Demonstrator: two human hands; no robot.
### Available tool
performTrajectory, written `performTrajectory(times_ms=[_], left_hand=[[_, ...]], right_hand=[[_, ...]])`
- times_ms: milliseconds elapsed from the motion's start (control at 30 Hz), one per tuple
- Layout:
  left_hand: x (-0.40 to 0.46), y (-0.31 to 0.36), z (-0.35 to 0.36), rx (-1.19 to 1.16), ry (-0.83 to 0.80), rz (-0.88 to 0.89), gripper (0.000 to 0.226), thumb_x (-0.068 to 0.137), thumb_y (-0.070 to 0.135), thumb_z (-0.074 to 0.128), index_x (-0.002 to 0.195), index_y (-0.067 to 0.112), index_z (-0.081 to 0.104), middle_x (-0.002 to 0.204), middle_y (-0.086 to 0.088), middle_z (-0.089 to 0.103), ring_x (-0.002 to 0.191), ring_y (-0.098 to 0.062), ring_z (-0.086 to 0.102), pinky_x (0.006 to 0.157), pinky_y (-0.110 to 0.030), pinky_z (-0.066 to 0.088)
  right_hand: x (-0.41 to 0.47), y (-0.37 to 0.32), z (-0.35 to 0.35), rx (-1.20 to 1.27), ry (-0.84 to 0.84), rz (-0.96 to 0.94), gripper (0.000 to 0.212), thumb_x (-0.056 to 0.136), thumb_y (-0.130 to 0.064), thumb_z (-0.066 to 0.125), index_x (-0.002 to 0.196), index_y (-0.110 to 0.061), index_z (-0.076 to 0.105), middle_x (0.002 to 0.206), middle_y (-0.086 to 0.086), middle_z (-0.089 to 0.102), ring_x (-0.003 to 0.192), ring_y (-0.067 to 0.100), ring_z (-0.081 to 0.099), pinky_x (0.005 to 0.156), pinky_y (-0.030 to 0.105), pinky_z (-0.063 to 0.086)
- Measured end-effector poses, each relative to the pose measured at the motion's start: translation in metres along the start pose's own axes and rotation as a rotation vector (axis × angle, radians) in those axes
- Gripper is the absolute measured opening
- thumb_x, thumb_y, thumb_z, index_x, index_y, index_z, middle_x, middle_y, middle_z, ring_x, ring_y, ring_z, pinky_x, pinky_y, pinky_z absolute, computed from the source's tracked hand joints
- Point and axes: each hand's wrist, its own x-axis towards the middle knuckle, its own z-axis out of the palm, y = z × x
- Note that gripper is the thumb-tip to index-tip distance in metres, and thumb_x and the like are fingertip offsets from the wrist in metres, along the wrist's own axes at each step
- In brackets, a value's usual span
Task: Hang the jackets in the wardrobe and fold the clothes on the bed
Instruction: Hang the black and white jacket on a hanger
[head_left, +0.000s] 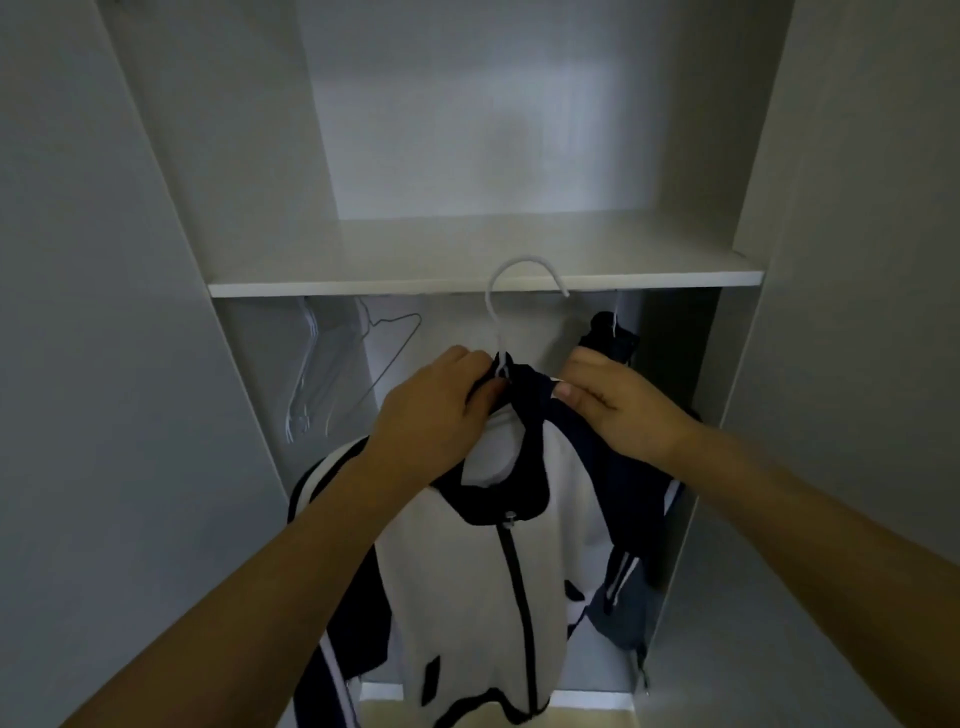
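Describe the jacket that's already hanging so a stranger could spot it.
Look in the wardrobe under the shelf, at the right end. The dark navy jacket hangs there behind the right hand. Unlike the white zip-up jacket beside it, it is nearly all dark.

My left hand and right hand grip the white-and-navy jacket's collar on its white hanger, before the wardrobe shelf.

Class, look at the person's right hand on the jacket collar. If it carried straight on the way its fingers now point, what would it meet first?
The right hand points left, toward the hanger's neck in the dark collar. It would probably meet that first, with the left hand just beyond. Depth is hard to judge here.
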Motion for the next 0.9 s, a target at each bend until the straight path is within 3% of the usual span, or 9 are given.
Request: performTrajectory(times_ms=[133, 267, 333, 400, 500, 567, 633, 733, 900], left_hand=[[-0.007, 0.002, -0.003, 0.21, 0.108, 0.141, 0.03, 0.1, 0.027, 0.05, 0.083, 0.003, 0.057, 0.081, -0.01, 0.054, 0.058, -0.027, 0.053, 0.052, -0.046, 0.048], [-0.006, -0.004, -0.006, 0.178, 0.166, -0.08, 0.021, 0.095, 0.021, 0.056, 0.08, 0.011, 0.045, 0.077, -0.005, 0.045, 0.059, -0.029, 0.052, 0.055, -0.043, 0.046], [-0.008, -0.013, -0.007, 0.178, 0.188, -0.112, 0.02, 0.094, 0.017, 0.056, 0.08, 0.011, 0.043, 0.077, -0.004, 0.045, 0.062, -0.028, 0.052, 0.057, -0.044, 0.046], [-0.01, -0.021, -0.011, 0.075, 0.086, -0.062, 0.018, 0.096, 0.026, 0.055, 0.091, 0.009, 0.049, 0.081, -0.003, 0.053, 0.067, -0.024, 0.056, 0.063, -0.044, 0.05], [-0.017, -0.039, -0.04, -0.374, -0.315, -0.27, 0.055, 0.083, 0.065, 0.06, 0.128, 0.036, 0.048, 0.108, 0.013, 0.066, 0.093, -0.005, 0.066, 0.078, -0.025, 0.054], [-0.033, -0.055, -0.058, -0.39, -0.541, -0.389, 0.053, 0.076, 0.067, 0.069, 0.123, 0.045, 0.056, 0.109, 0.021, 0.068, 0.095, 0.004, 0.066, 0.083, -0.021, 0.053], [-0.049, -0.069, -0.062, -0.254, -0.531, -0.436, 0.025, 0.087, 0.051, 0.067, 0.101, 0.03, 0.071, 0.094, 0.01, 0.074, 0.083, -0.005, 0.07, 0.078, -0.024, 0.054], [-0.063, -0.067, -0.061, -0.311, -0.35, -0.578, 0.041, 0.096, 0.039, 0.058, 0.075, 0.006, 0.068, 0.075, -0.007, 0.072, 0.068, -0.02, 0.069, 0.061, -0.02, 0.052], [-0.071, -0.064, -0.064, -0.437, -0.259, -0.682, 0.041, 0.097, 0.029, 0.06, 0.094, -0.011, 0.067, 0.091, -0.026, 0.07, 0.083, -0.039, 0.069, 0.078, -0.044, 0.056]], right_hand=[[0.0, 0.0, -0.005, -0.033, 0.008, 0.048, 0.033, 0.103, -0.024, 0.044, 0.077, -0.046, 0.046, 0.075, -0.016, 0.053, 0.073, -0.001, 0.053, 0.068, 0.017, 0.037], [0.0, -0.002, -0.005, -0.143, 0.052, 0.093, 0.032, 0.102, -0.035, 0.04, 0.072, -0.044, 0.045, 0.068, -0.012, 0.054, 0.067, 0.002, 0.054, 0.059, 0.019, 0.035], [-0.002, -0.002, -0.006, -0.136, 0.076, 0.131, 0.029, 0.102, -0.036, 0.039, 0.076, -0.035, 0.051, 0.069, -0.009, 0.057, 0.064, 0.004, 0.054, 0.058, 0.022, 0.039], [-0.003, 0.0, -0.004, -0.124, 0.135, 0.182, 0.03, 0.102, -0.033, 0.04, 0.079, -0.021, 0.056, 0.071, -0.002, 0.06, 0.065, 0.011, 0.056, 0.061, 0.026, 0.042], [0.001, -0.003, 0.001, -0.025, 0.209, 0.264, 0.036, 0.103, -0.029, 0.042, 0.074, -0.014, 0.057, 0.07, 0.006, 0.06, 0.068, 0.022, 0.058, 0.068, 0.034, 0.045], [0.005, -0.006, 0.006, 0.057, 0.21, 0.284, 0.036, 0.102, -0.028, 0.044, 0.07, -0.017, 0.055, 0.07, 0.006, 0.06, 0.069, 0.024, 0.057, 0.07, 0.037, 0.046], [0.013, -0.009, 0.016, 0.08, 0.145, 0.292, 0.033, 0.102, -0.028, 0.046, 0.072, -0.019, 0.058, 0.073, 0.004, 0.062, 0.073, 0.021, 0.058, 0.072, 0.036, 0.046], [0.03, -0.008, 0.036, 0.029, -0.019, 0.217, 0.016, 0.096, -0.01, 0.053, 0.083, -0.008, 0.063, 0.08, 0.009, 0.061, 0.079, 0.022, 0.056, 0.078, 0.041, 0.044], [0.047, 0.002, 0.073, -0.326, -0.243, 0.139, 0.006, 0.085, 0.003, 0.056, 0.086, -0.002, 0.059, 0.087, 0.015, 0.054, 0.08, 0.026, 0.05, 0.071, 0.039, 0.043]])
